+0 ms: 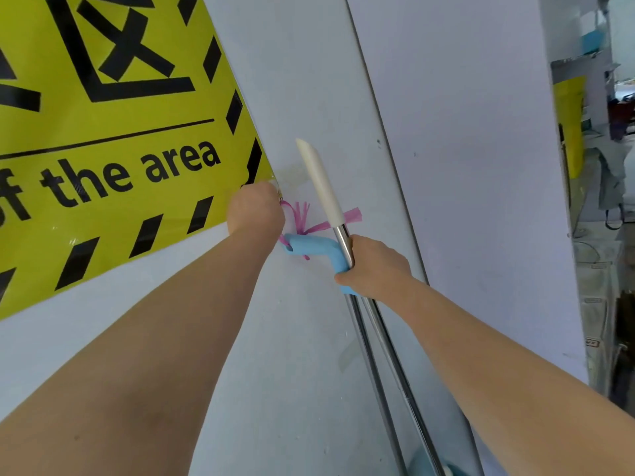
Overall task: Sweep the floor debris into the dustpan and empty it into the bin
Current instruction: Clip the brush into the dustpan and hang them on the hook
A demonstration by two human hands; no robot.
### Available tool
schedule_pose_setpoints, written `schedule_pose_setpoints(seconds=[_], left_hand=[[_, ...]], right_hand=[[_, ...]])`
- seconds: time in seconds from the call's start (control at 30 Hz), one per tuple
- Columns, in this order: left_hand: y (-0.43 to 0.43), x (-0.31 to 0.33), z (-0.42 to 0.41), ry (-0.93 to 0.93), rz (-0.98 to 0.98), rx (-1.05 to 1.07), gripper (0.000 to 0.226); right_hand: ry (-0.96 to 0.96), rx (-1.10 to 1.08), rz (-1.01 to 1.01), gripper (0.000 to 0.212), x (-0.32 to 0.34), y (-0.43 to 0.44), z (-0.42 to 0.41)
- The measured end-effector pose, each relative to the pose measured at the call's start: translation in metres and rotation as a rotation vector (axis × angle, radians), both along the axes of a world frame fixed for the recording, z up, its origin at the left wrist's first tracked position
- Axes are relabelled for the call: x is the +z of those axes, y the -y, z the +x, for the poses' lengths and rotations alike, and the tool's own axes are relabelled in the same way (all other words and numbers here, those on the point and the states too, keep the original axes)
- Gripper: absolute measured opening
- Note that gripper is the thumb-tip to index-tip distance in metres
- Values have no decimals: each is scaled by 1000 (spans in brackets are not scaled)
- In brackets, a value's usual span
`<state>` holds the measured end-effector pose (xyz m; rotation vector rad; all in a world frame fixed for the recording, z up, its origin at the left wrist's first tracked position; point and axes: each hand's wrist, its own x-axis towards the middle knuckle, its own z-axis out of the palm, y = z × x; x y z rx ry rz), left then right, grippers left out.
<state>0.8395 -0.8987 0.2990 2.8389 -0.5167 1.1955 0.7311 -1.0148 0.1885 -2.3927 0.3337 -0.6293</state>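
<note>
While the yellow hazard-striped wall sign fills the left, two shiny steel poles of broom and dustpan stand against the pale grey wall. The right hand wraps both at the blue bent plastic grip. The left hand is fisted at the frayed pink plastic string; whether it's pinching can't be told. If that string snags, the poles could jerk loose and clatter.

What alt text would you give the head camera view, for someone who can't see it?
A person's right hand grips two metal poles, one white-capped and one with a bent blue handle, against a white wall, while the left hand pinches a pink string attached to that handle. A yellow warning sign hangs on the left.
</note>
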Motion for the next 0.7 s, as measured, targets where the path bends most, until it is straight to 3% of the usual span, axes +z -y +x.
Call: schedule_pose_setpoints(seconds=[0.2, 0.7], left_hand=[[-6, -18, -4, -63, -173, -83, 13], [-15, -89, -38, -315, -209, -153, 25]], right_hand=[[-24, -18, 21, 30, -18, -3, -1], [6, -83, 101, 35, -69, -5, -11]])
